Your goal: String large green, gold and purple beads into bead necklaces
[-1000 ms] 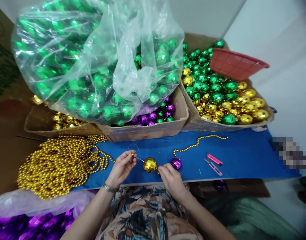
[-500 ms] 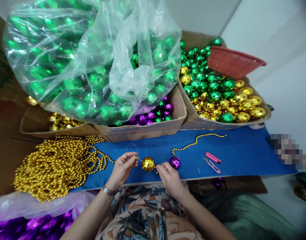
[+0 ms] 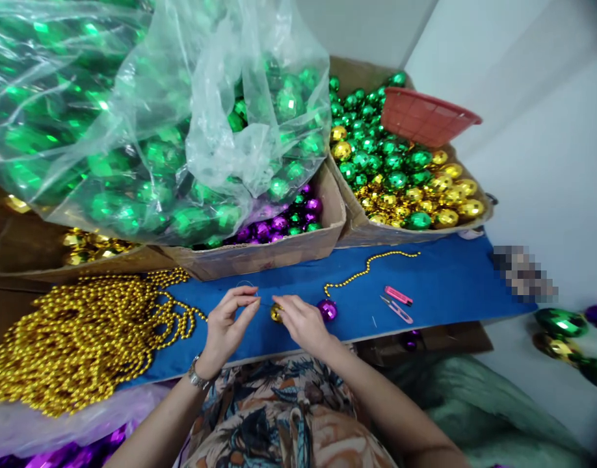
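My left hand (image 3: 230, 325), with a metal watch on its wrist, is closed in a pinch on a thin clear thread (image 3: 246, 284), part of which loops up behind the fingers. Close by on the right is a shiny faceted gold ball (image 3: 276, 313), partly covered by my right hand (image 3: 305, 326). The fingers of that hand are bent together over the ball, and its fingertips reach toward the thread. A purple faceted ball (image 3: 326, 310) lies just beyond my right hand. From near it, a short gold bead strand (image 3: 361, 277) runs up the blue cloth.
Cardboard boxes (image 3: 259, 257) of green, gold and purple balls line the back, under a clear bag (image 3: 132, 143) of green balls. Gold bead strands (image 3: 84, 331) heap at left. Pink thread snips (image 3: 398, 310) and a pink cutter (image 3: 398, 296) lie right. A red basket (image 3: 428, 117) rests on balls.
My right hand has moved from the gold ball's right side to over it, hiding much of it. My left hand still pinches the thread. The whole view has shifted toward the right.
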A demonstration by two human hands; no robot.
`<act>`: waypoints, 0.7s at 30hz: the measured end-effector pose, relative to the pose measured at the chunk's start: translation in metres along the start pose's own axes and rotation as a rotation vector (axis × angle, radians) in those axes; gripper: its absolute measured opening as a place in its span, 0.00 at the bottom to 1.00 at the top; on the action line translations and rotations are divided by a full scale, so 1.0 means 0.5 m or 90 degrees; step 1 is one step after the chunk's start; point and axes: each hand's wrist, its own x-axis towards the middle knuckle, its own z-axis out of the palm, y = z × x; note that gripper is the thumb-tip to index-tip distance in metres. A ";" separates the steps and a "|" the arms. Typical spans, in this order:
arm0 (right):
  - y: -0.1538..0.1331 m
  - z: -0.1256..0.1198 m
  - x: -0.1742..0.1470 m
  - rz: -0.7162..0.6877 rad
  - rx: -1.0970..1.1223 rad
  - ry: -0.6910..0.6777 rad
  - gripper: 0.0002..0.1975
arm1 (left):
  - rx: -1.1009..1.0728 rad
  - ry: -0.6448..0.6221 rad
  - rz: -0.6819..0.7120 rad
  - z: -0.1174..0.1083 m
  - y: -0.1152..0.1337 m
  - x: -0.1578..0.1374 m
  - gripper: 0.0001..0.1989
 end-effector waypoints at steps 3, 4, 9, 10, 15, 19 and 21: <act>-0.003 0.018 0.007 -0.007 0.009 -0.017 0.13 | -0.047 0.019 0.015 0.002 0.019 0.005 0.03; 0.000 0.020 0.006 -0.006 0.008 -0.020 0.13 | -0.062 0.023 0.015 0.001 0.018 0.005 0.03; 0.016 0.013 -0.001 0.016 -0.012 -0.017 0.13 | 0.028 -0.173 0.004 0.031 -0.042 -0.010 0.23; 0.014 0.012 -0.001 0.019 -0.012 -0.018 0.13 | 0.065 -0.234 0.025 0.047 -0.061 -0.016 0.29; -0.016 -0.010 0.005 -0.006 0.054 -0.002 0.14 | 0.184 -0.342 0.164 0.141 -0.142 -0.031 0.26; -0.036 -0.096 -0.003 0.004 0.213 0.087 0.13 | 0.195 -0.288 0.168 0.190 -0.154 -0.006 0.24; -0.046 -0.156 -0.014 0.046 0.280 0.145 0.12 | 0.204 -0.266 0.160 0.207 -0.143 0.012 0.24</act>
